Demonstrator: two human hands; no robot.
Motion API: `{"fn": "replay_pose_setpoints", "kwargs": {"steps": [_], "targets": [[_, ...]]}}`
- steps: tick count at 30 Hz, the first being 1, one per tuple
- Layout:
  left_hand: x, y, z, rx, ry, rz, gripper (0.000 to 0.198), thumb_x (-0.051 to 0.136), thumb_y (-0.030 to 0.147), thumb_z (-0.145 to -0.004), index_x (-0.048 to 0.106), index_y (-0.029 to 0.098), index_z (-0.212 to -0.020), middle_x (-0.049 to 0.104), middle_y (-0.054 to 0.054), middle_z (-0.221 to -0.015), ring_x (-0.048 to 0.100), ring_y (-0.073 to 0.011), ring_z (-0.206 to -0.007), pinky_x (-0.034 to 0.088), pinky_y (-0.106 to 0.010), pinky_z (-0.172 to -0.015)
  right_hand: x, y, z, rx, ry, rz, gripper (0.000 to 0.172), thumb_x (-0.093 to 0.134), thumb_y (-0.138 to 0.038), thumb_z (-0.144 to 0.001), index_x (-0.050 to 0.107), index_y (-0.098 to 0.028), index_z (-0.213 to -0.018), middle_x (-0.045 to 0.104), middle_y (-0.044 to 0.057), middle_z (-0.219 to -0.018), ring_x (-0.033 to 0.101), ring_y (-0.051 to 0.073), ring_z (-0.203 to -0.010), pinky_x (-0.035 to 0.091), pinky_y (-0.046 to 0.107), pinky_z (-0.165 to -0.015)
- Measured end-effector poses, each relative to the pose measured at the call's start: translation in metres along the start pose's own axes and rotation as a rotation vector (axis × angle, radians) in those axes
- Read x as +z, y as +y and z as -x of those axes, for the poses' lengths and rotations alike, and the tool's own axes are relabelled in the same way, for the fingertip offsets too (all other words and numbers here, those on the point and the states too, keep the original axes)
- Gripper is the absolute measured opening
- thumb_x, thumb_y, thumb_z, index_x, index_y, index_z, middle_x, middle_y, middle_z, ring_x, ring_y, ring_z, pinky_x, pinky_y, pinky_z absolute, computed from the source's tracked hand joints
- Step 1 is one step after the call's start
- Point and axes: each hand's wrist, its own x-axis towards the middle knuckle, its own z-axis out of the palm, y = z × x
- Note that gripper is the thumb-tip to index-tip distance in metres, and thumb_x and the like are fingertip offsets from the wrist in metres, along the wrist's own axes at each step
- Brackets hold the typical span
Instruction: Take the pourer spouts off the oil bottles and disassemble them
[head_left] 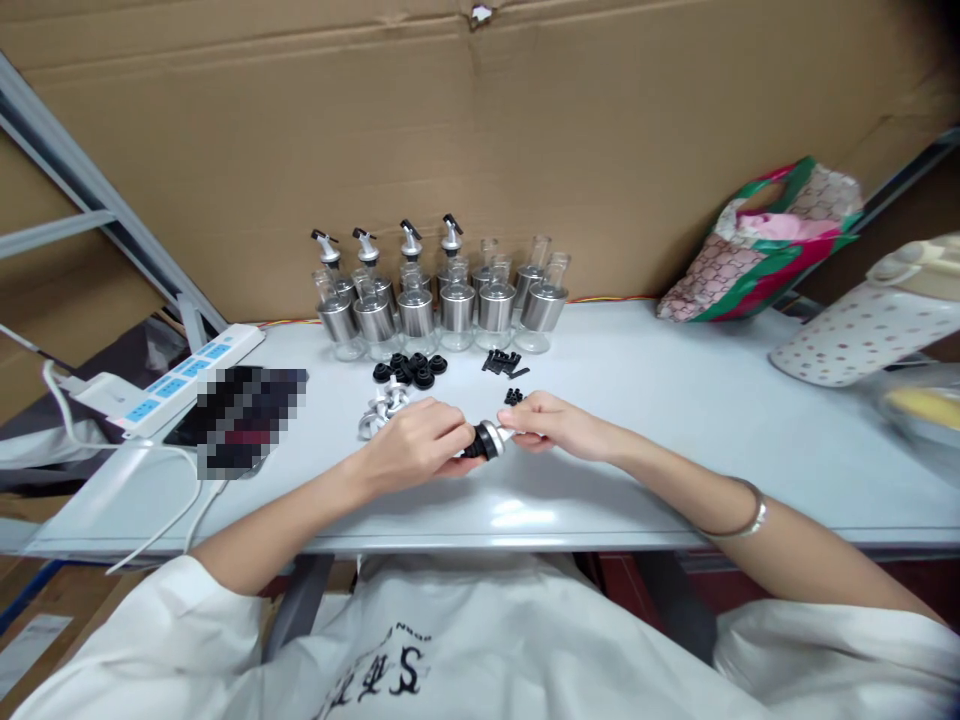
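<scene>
A pourer spout point(491, 440), with a ribbed black stopper and a silver collar, lies sideways between my hands above the table. My left hand point(420, 440) is closed around its black stopper end. At the silver tip, the fingers of my right hand point(551, 425) are pinched, partly hiding it. Loose silver spout pieces point(386, 402) lie just beyond my left hand. Black stoppers point(411, 368) form a pile behind them. Small black caps point(514, 397) sit by my right fingertips, and thin black flaps point(502, 362) lie farther back.
Glass bottles with steel sleeves point(457, 305) stand in two rows at the back; several rear ones carry pourers. On the left are a power strip point(191, 375), cables and a pixelated dark device point(247, 420). A patterned bag point(750, 255) and a dotted flask point(870, 320) stand right.
</scene>
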Motion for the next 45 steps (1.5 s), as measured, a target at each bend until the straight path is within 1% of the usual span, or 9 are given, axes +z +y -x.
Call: {"fn": "replay_pose_setpoints", "kwargs": {"steps": [5,8,12,18,27,31,38,41,45], "targets": [[-0.006,-0.009,0.000,0.256,0.146,-0.286,0.031,0.041,0.041,-0.094,0.057,0.018,-0.082,0.065,-0.005,-0.081,0.055,-0.0138,-0.070,0.040,-0.029,-0.071,-0.002,0.002,-0.004,0.032,-0.083,-0.260,0.053,0.048,-0.061,-0.084,0.037,-0.019,-0.053,0.031,-0.007,-0.046,0.026,0.006,-0.043,0.020,0.025,-0.047],[-0.005,-0.010,0.000,0.163,0.251,-0.252,0.035,0.036,0.044,-0.095,0.056,0.017,-0.085,0.065,-0.005,-0.080,0.057,-0.0138,-0.074,0.041,-0.030,-0.075,0.001,-0.001,-0.003,-0.077,0.025,-0.145,0.052,0.046,-0.062,-0.085,0.046,-0.017,-0.058,0.042,-0.003,-0.053,0.037,0.010,-0.052,0.030,0.027,-0.056],[-0.015,-0.018,-0.004,-0.137,0.332,-0.146,0.050,0.018,0.047,-0.097,0.054,0.017,-0.080,0.059,-0.003,-0.071,0.055,-0.0136,-0.068,0.041,-0.028,-0.069,0.003,-0.003,-0.002,-0.113,0.216,0.010,0.050,0.047,-0.063,-0.084,0.052,-0.017,-0.065,0.050,0.000,-0.066,0.047,0.013,-0.066,0.037,0.029,-0.069],[-0.044,-0.056,-0.022,-0.383,0.088,-0.427,0.024,0.050,0.038,-0.090,0.059,0.017,-0.098,0.063,-0.005,-0.103,0.059,-0.0167,-0.081,0.037,-0.034,-0.082,-0.002,0.002,-0.005,-0.113,0.353,0.030,0.049,0.047,-0.064,-0.083,0.054,-0.017,-0.070,0.056,0.003,-0.073,0.052,0.015,-0.072,0.041,0.029,-0.074],[-0.024,-0.086,-0.035,-0.450,-0.177,-0.594,0.030,0.042,0.028,-0.092,0.058,0.019,-0.117,0.063,-0.009,-0.112,0.060,-0.0239,-0.100,0.036,-0.036,-0.083,0.002,0.001,-0.001,-0.152,0.354,0.181,0.040,0.041,-0.053,-0.090,0.056,-0.017,-0.080,0.052,0.001,-0.076,0.049,0.014,-0.073,0.038,0.027,-0.072],[-0.025,-0.089,-0.033,-0.507,-0.128,-0.542,0.036,0.033,0.022,-0.093,0.052,0.022,-0.124,0.061,-0.008,-0.117,0.058,-0.0237,-0.104,0.036,-0.037,-0.083,0.001,0.004,-0.002,-0.146,0.355,0.365,0.028,0.043,-0.042,-0.092,0.058,-0.018,-0.090,0.054,0.003,-0.087,0.051,0.015,-0.080,0.041,0.028,-0.077],[-0.026,-0.076,0.002,-0.516,0.090,-0.436,0.032,0.029,0.023,-0.095,0.058,0.021,-0.107,0.062,-0.006,-0.110,0.054,-0.0222,-0.105,0.036,-0.038,-0.087,0.009,0.023,-0.015,-0.003,0.186,0.779,0.025,0.043,-0.020,-0.090,0.062,-0.017,-0.106,0.053,0.008,-0.092,0.056,0.019,-0.085,0.045,0.033,-0.082],[-0.027,-0.072,0.023,-0.470,0.124,-0.359,0.034,0.027,0.030,-0.096,0.056,0.019,-0.111,0.059,-0.008,-0.114,0.050,-0.0223,-0.109,0.036,-0.039,-0.094,0.020,0.023,-0.022,0.033,0.266,0.787,0.034,0.038,-0.016,-0.091,0.051,-0.013,-0.122,0.058,0.011,-0.097,0.059,0.021,-0.086,0.045,0.035,-0.082],[-0.029,-0.069,0.041,-0.382,0.053,-0.226,0.044,0.030,0.045,-0.094,0.048,0.019,-0.125,0.050,-0.011,-0.124,0.044,-0.0239,-0.117,0.033,-0.041,-0.102,0.035,0.014,-0.027,0.082,0.329,0.678,0.040,0.037,-0.029,-0.094,0.042,-0.010,-0.130,0.062,0.010,-0.088,0.059,0.020,-0.077,0.046,0.034,-0.075]]}}
